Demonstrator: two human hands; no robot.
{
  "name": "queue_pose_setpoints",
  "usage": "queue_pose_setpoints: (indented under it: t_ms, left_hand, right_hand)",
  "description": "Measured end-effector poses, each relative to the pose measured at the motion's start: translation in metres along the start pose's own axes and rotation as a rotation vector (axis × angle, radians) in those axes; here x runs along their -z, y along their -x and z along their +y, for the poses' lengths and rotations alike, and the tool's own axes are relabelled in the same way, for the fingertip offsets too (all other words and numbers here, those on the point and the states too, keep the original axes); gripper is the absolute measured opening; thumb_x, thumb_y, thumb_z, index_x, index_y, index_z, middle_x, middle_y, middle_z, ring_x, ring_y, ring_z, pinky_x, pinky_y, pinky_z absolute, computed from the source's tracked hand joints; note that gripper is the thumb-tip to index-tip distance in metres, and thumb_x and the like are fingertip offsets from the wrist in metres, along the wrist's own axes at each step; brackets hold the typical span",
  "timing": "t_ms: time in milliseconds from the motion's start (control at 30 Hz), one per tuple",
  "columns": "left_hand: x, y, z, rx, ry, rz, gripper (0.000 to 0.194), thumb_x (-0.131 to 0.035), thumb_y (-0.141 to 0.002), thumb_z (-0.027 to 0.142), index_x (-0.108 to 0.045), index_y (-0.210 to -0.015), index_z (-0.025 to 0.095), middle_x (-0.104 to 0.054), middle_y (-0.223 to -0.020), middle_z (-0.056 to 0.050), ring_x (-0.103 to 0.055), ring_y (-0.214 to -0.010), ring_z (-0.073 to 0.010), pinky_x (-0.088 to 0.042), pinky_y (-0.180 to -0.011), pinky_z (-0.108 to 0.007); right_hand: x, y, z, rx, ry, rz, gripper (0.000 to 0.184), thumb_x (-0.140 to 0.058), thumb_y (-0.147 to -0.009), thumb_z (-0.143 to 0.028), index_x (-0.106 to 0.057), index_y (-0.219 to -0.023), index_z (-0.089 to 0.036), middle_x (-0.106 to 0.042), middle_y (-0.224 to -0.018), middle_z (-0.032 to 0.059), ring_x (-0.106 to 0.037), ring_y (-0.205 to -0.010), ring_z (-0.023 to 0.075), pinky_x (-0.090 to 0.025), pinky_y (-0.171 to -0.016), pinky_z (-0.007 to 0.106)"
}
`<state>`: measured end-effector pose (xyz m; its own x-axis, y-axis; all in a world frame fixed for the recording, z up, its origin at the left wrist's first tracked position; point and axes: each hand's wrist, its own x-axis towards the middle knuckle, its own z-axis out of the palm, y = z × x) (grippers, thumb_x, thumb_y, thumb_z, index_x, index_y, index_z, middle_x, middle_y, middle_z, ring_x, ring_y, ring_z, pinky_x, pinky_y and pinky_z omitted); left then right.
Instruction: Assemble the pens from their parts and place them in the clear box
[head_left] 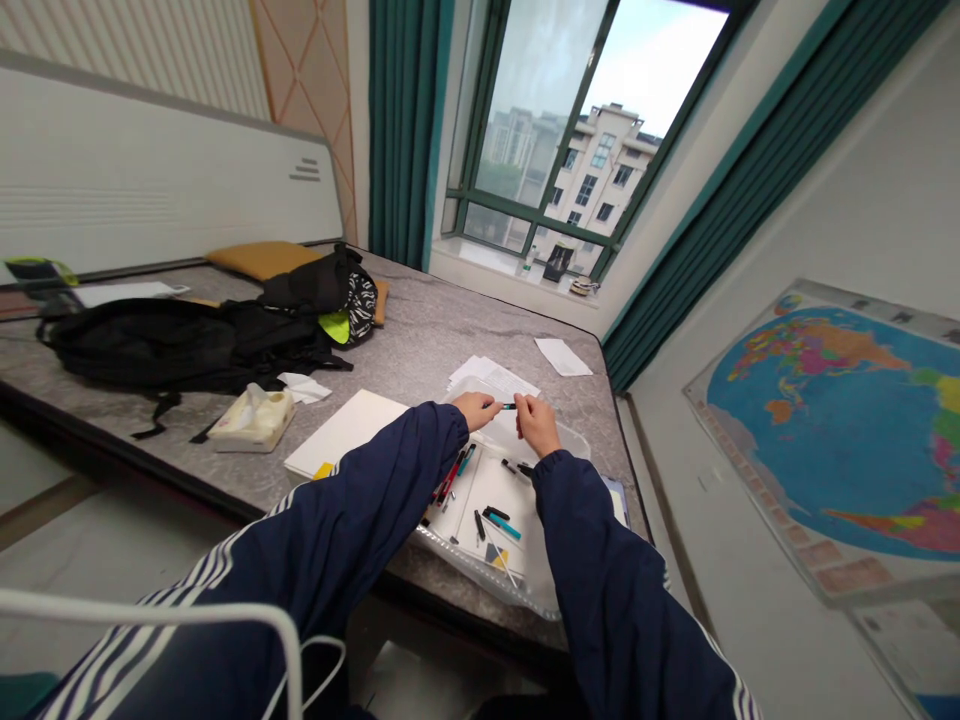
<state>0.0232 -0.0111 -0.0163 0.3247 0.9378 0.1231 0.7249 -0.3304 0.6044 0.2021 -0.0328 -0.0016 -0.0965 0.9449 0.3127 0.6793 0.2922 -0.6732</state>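
A dark pen [509,406] spans the gap between my two hands above the far part of a clear plastic bin [480,572]. My left hand [476,409] pinches one end of it, and my right hand [538,426] is closed around the other. Below them, a white flat surface inside the bin carries loose pen parts: a teal piece [505,527], a black piece [480,525] and a black cap [496,513]. Red and teal pens [452,476] lie by my left sleeve. More dark pieces [517,468] rest near my right wrist, partly covered by the sleeve.
Left of the bin are a white box [349,430] and a tissue pack [253,420]. A black backpack [187,342] lies farther left on the grey mattress [442,315]. Papers [491,375] sit beyond the bin, with another sheet [562,357] to the right. A white bar [150,607] crosses the lower left.
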Motion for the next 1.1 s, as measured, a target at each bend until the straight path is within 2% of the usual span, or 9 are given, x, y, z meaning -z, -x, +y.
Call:
queue_pose_setpoints:
  t_ms: [133, 267, 367, 567, 733, 900, 1100]
  left_hand:
    - [-0.003, -0.001, -0.003, -0.030, -0.013, -0.011, 0.052, -0.036, -0.091, 0.055, -0.070, -0.079, 0.018, -0.068, -0.075, -0.004, -0.058, -0.072, -0.0179, -0.038, -0.066, -0.027]
    - [-0.005, -0.003, -0.006, -0.011, -0.020, -0.007, 0.053, -0.034, -0.092, 0.055, -0.070, -0.079, 0.018, -0.067, -0.077, -0.005, -0.058, -0.074, -0.0183, -0.038, -0.068, -0.027]
    - [-0.005, -0.004, -0.007, 0.001, -0.017, -0.012, 0.056, -0.032, -0.092, 0.056, -0.070, -0.078, 0.017, -0.066, -0.074, -0.005, -0.058, -0.073, -0.0187, -0.038, -0.068, -0.027]
    - [-0.002, -0.003, -0.006, -0.018, -0.011, 0.020, 0.057, -0.032, -0.092, 0.058, -0.070, -0.078, 0.017, -0.064, -0.070, -0.004, -0.057, -0.070, -0.0178, -0.037, -0.066, -0.027]
    - [0.001, -0.001, -0.002, -0.016, 0.008, 0.020, 0.057, -0.032, -0.092, 0.058, -0.068, -0.077, 0.018, -0.061, -0.066, -0.002, -0.054, -0.066, -0.0166, -0.036, -0.064, -0.027]
    - [0.001, 0.001, 0.001, 0.003, 0.010, -0.031, 0.055, -0.032, -0.092, 0.058, -0.067, -0.080, 0.017, -0.062, -0.068, -0.003, -0.054, -0.068, -0.0172, -0.037, -0.065, -0.027]
    - [0.000, 0.001, 0.005, -0.046, 0.075, -0.019, 0.052, -0.035, -0.091, 0.059, -0.065, -0.081, 0.017, -0.063, -0.072, -0.002, -0.056, -0.072, -0.0166, -0.041, -0.070, -0.027]
  right_hand:
    - [0.000, -0.001, 0.003, -0.019, 0.000, -0.013, 0.059, -0.032, -0.095, -0.060, -0.048, -0.054, -0.020, -0.052, -0.041, -0.0003, -0.054, -0.043, 0.0135, -0.041, -0.054, 0.024]
    - [-0.002, 0.001, 0.003, -0.022, -0.077, -0.036, 0.047, -0.036, -0.095, -0.054, -0.052, -0.066, -0.020, -0.055, -0.046, -0.0029, -0.052, -0.039, 0.0114, -0.040, -0.051, 0.022]
    - [-0.004, 0.000, 0.003, -0.025, -0.059, -0.056, 0.041, -0.039, -0.095, -0.049, -0.051, -0.068, -0.020, -0.055, -0.048, -0.0036, -0.052, -0.041, 0.0110, -0.039, -0.051, 0.022]
    - [-0.003, -0.002, 0.004, -0.022, 0.006, -0.041, 0.055, -0.033, -0.095, -0.054, -0.051, -0.055, -0.020, -0.053, -0.045, -0.0005, -0.055, -0.052, 0.0150, -0.037, -0.058, 0.025]
    - [-0.005, -0.006, 0.007, -0.023, -0.045, -0.007, 0.054, -0.032, -0.096, -0.055, -0.053, -0.061, -0.020, -0.055, -0.051, -0.0005, -0.053, -0.055, 0.0150, -0.034, -0.056, 0.024]
    - [-0.010, -0.012, 0.011, 0.021, -0.007, 0.025, 0.053, -0.033, -0.095, -0.055, -0.054, -0.061, -0.020, -0.055, -0.055, -0.0004, -0.051, -0.058, 0.0149, -0.032, -0.057, 0.024]
    - [-0.010, -0.011, 0.005, 0.047, -0.069, -0.046, 0.061, -0.028, -0.096, -0.058, -0.053, -0.056, -0.020, -0.056, -0.053, 0.0008, -0.054, -0.060, 0.0158, -0.035, -0.060, 0.025]
